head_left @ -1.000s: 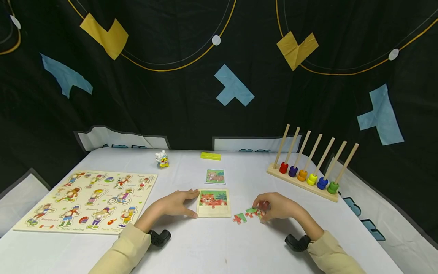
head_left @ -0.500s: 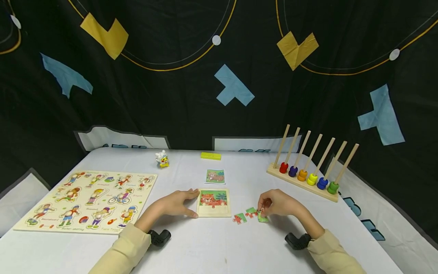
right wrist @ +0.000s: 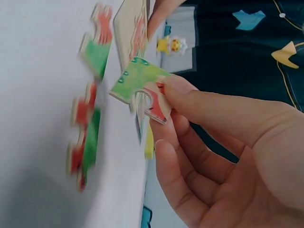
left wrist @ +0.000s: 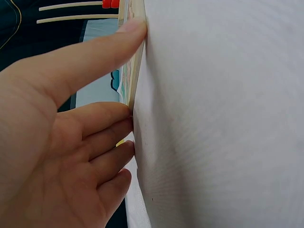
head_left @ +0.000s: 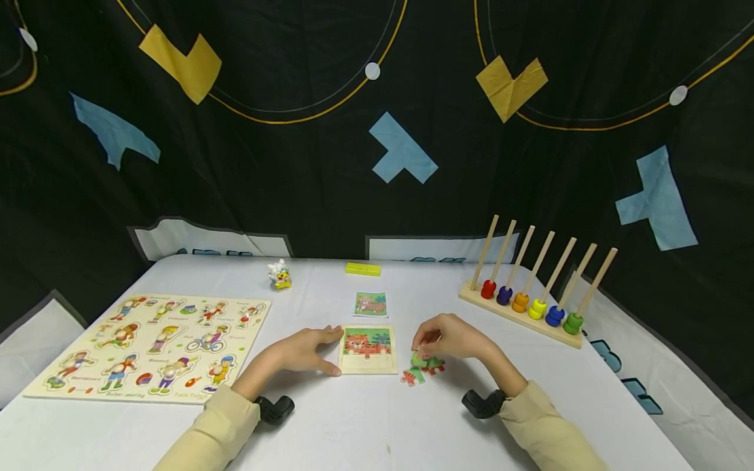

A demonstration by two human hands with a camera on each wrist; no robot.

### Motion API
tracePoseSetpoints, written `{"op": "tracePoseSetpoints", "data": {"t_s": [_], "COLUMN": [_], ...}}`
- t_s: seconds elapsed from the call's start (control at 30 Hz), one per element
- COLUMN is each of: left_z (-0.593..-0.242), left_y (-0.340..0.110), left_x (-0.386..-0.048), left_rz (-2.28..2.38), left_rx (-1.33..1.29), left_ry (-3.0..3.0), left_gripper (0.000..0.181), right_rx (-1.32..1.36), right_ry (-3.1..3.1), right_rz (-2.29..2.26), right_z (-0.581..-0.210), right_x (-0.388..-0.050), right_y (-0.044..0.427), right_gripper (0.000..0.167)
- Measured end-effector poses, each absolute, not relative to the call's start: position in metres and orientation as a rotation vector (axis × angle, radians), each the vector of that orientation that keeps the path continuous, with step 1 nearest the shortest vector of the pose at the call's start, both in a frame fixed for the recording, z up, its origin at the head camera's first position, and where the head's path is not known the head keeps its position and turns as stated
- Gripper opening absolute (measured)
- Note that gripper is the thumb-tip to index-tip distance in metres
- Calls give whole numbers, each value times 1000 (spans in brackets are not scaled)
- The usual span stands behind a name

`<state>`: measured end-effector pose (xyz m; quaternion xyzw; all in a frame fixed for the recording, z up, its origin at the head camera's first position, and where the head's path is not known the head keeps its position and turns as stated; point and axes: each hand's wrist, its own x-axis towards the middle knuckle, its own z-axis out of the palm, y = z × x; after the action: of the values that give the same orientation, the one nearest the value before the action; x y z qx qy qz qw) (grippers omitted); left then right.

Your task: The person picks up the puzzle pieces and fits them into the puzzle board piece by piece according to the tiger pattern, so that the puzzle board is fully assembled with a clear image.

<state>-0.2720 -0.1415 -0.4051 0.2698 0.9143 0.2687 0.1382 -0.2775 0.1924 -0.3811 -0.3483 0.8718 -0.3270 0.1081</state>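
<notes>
My left hand (head_left: 303, 351) rests against the left edge of a small wooden puzzle board (head_left: 368, 367), with thumb and fingers spread and nearly straight. The board holds part of a red tiger picture on green, with a bare gap at its lower part. My right hand (head_left: 452, 337) pinches a green-and-red jigsaw piece (right wrist: 137, 78) between thumb and fingers, just right of the board and above the table. Two loose jigsaw pieces lie below it: one red and green (right wrist: 99, 53), the other wider with red knobs (right wrist: 88, 137).
Behind the board lies a small picture card (head_left: 370, 303). A yellow block (head_left: 362, 269) and a white-and-yellow figurine (head_left: 279, 275) stand farther back. A large sports puzzle board (head_left: 153, 347) fills the left; a peg rack with coloured beads (head_left: 521, 314) stands at right.
My right hand has picked a jigsaw piece up off the table and carried it left, over the two loose pieces. The left hand and the board have stayed put.
</notes>
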Motion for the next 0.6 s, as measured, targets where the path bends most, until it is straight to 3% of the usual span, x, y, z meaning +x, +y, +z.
{"op": "tracePoseSetpoints", "data": {"t_s": [0.6], "left_z": [-403], "left_y": [-141], "left_x": [-273], "left_rz": [771], "left_rx": [797], "left_ry": [2638], "left_gripper": [84], "right_rx": [-1051], "right_ry": [2526], "right_rz": [-1070], "right_z": [-389], "right_x": [-286], "right_y": [116], "right_gripper": [10]}}
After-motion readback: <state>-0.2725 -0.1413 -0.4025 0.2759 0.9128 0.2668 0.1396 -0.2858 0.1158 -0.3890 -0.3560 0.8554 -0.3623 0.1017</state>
